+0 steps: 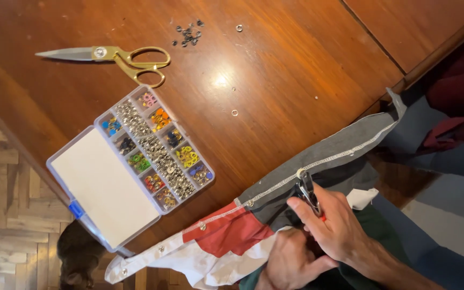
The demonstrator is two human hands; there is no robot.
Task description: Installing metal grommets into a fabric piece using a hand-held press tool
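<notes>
A patchwork cloth strip in grey (345,145), red (232,233) and white lies over the wooden table's edge, with metal snaps set along its stitched hem. My right hand (342,228) grips small metal pliers (307,189), whose jaws are closed on the grey hem at a snap. Just below it, my left hand (291,263) is a fist bunching the white and green cloth.
An open clear organiser box (157,150) of coloured and silver snaps lies left of the cloth, its lid (106,188) folded out. Gold-handled scissors (111,55) and loose dark eyelets (189,33) lie farther off. Two single rings (234,113) sit on the table (275,64). Parquet floor shows at left.
</notes>
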